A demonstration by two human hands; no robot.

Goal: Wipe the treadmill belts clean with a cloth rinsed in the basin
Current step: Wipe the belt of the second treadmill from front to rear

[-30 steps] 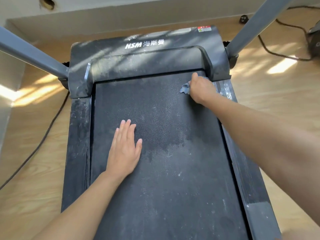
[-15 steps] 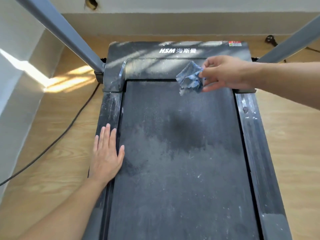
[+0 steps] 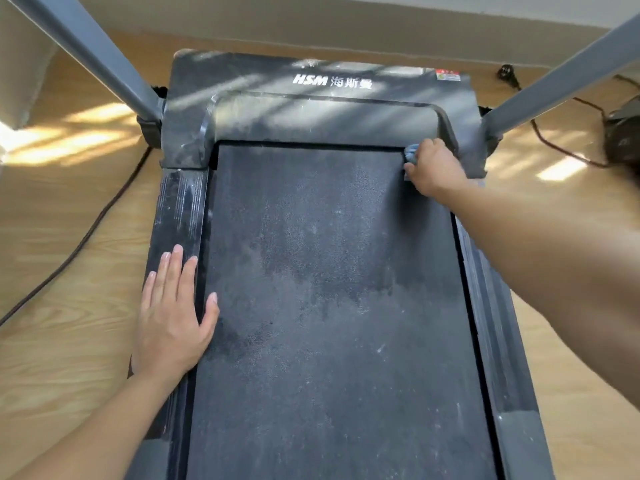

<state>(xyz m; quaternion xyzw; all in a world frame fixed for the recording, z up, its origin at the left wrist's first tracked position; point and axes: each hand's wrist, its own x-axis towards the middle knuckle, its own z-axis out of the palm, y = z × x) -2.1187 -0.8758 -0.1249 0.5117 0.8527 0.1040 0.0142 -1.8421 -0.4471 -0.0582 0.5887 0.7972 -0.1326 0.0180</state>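
Observation:
A dusty black treadmill belt [image 3: 332,306] fills the middle of the view, darker and damp in its upper middle. My right hand [image 3: 434,168] grips a blue-grey cloth [image 3: 410,152] at the belt's far right corner, against the motor cover [image 3: 311,112]; most of the cloth is hidden under the hand. My left hand [image 3: 173,313] lies flat with straight fingers on the left side rail [image 3: 178,209], its thumb over the belt's edge. No basin is in view.
Two grey uprights [image 3: 97,53] [image 3: 561,77] rise from the treadmill's front corners. A black cable [image 3: 86,237] runs over the wooden floor at left. Another cable with a plug [image 3: 509,76] lies at right, next to a dark object [image 3: 623,136].
My right hand, which held the cloth up over the belt's front half a second ago, has come down to the far right corner. My left hand stays on the left rail.

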